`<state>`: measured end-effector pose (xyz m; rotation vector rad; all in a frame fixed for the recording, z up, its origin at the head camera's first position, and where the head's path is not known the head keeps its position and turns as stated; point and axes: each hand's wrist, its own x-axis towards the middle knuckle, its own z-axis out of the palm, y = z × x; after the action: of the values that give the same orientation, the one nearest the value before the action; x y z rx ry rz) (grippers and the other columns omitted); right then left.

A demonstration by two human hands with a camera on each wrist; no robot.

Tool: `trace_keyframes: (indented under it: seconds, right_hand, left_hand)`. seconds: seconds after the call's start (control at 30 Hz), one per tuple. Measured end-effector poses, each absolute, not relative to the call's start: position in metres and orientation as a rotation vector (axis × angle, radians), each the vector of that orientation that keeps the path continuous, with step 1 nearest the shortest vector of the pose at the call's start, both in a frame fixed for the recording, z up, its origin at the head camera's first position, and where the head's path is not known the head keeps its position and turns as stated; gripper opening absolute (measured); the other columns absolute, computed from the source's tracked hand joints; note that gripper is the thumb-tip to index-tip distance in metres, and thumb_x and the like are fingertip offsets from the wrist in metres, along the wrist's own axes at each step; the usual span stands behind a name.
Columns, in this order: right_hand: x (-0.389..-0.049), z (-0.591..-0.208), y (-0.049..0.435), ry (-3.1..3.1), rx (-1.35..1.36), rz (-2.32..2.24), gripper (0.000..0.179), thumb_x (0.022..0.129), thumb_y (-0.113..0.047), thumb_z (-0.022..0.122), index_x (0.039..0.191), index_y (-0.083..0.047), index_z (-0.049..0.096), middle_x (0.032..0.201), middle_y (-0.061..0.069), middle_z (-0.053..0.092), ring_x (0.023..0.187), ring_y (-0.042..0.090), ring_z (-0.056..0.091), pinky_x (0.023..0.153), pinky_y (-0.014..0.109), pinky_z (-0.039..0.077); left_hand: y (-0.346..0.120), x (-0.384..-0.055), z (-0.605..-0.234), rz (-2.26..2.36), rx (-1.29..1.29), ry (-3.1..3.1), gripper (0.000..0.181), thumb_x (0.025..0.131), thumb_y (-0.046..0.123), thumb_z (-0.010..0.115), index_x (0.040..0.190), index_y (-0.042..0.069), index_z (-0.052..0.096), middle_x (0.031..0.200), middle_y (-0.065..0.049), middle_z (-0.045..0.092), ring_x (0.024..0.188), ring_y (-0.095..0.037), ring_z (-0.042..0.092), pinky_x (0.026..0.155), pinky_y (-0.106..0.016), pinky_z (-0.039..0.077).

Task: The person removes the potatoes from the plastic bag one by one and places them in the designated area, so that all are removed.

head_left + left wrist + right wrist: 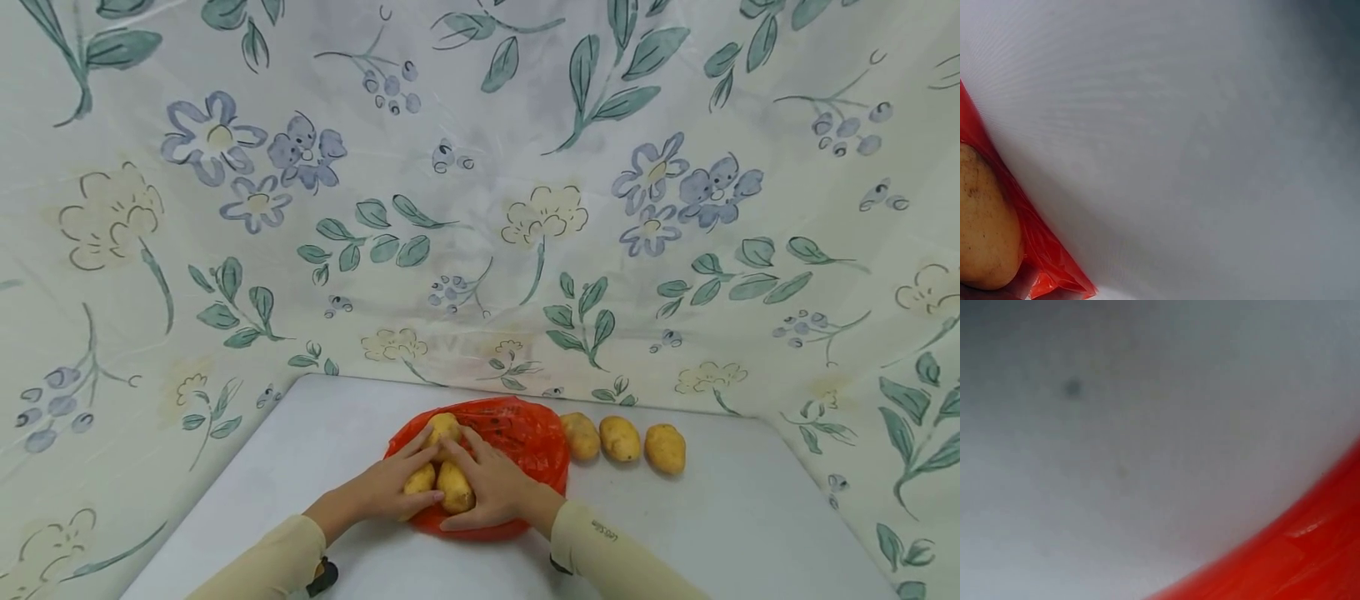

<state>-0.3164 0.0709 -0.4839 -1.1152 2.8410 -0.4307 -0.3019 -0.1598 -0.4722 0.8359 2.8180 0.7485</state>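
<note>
A red plastic bag lies spread on the table, with three potatoes showing at its left part. One potato sits at the back, one at the front and one to the left. My left hand holds the group from the left, its fingers over the back and its thumb across the front. From the right, my right hand spans the front potato between fingers and thumb. In the left wrist view a potato rests against red plastic. The right wrist view shows the bag's edge.
Right of the bag stand three more potatoes in a row: one beside the bag, a middle one and an outer one. The white table meets a floral cloth at its back and sides.
</note>
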Motion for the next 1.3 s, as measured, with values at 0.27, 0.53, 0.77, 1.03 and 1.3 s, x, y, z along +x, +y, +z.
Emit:
trace_keyframes:
  seconds: [0.27, 0.53, 0.77, 1.03, 1.3]
  right_hand:
    - [-0.317, -0.484, 0.073, 2.867, -1.171, -0.435, 0.074, 0.087, -0.067, 0.058, 0.146, -0.031, 0.032, 0.140, 0.001, 0.039, 0.116, 0.014, 0.050, 0.100, 0.037, 0.051]
    - [-0.315, -0.471, 0.080, 2.791, -1.065, -0.497, 0.068, 0.085, -0.046, 0.069, 0.143, -0.028, 0.038, 0.139, -0.003, 0.042, 0.112, 0.009, 0.051, 0.095, 0.032, 0.053]
    - [-0.314, -0.475, 0.093, 2.686, -0.956, -0.614, 0.069, 0.077, -0.037, 0.073, 0.138, -0.033, 0.042, 0.140, -0.005, 0.042, 0.110, 0.010, 0.049, 0.091, 0.035, 0.052]
    - [-0.317, -0.482, 0.104, 2.655, -0.939, -0.774, 0.066, 0.079, -0.050, 0.078, 0.134, -0.033, 0.046, 0.131, -0.009, 0.052, 0.117, 0.011, 0.051, 0.097, 0.041, 0.049]
    - [-0.312, -0.481, 0.091, 2.696, -0.910, -0.684, 0.076, 0.079, -0.051, 0.079, 0.143, -0.032, 0.043, 0.139, -0.001, 0.047, 0.117, 0.012, 0.051, 0.100, 0.042, 0.049]
  left_hand:
    - [-0.157, -0.303, -0.471, 0.764, 0.859, 2.811, 0.083, 0.089, 0.057, 0.063, 0.156, 0.020, 0.031, 0.167, -0.013, 0.012, 0.137, -0.046, 0.044, 0.103, -0.064, 0.043]
    - [-0.156, -0.305, -0.468, 0.765, 0.809, 2.808, 0.083, 0.086, 0.043, 0.071, 0.156, 0.019, 0.032, 0.167, -0.012, 0.012, 0.135, -0.043, 0.047, 0.102, -0.061, 0.045]
    - [-0.153, -0.305, -0.467, 0.702, 0.765, 2.784, 0.085, 0.083, 0.035, 0.073, 0.156, 0.020, 0.031, 0.167, -0.011, 0.010, 0.133, -0.040, 0.049, 0.101, -0.057, 0.048]
    - [-0.158, -0.304, -0.468, 0.661, 0.792, 2.805, 0.086, 0.082, 0.032, 0.072, 0.156, 0.017, 0.031, 0.166, -0.015, 0.011, 0.131, -0.041, 0.051, 0.100, -0.059, 0.048]
    - [-0.163, -0.303, -0.467, 0.628, 0.780, 2.831, 0.085, 0.080, 0.029, 0.073, 0.155, 0.015, 0.033, 0.166, -0.016, 0.014, 0.123, -0.036, 0.057, 0.098, -0.056, 0.050]
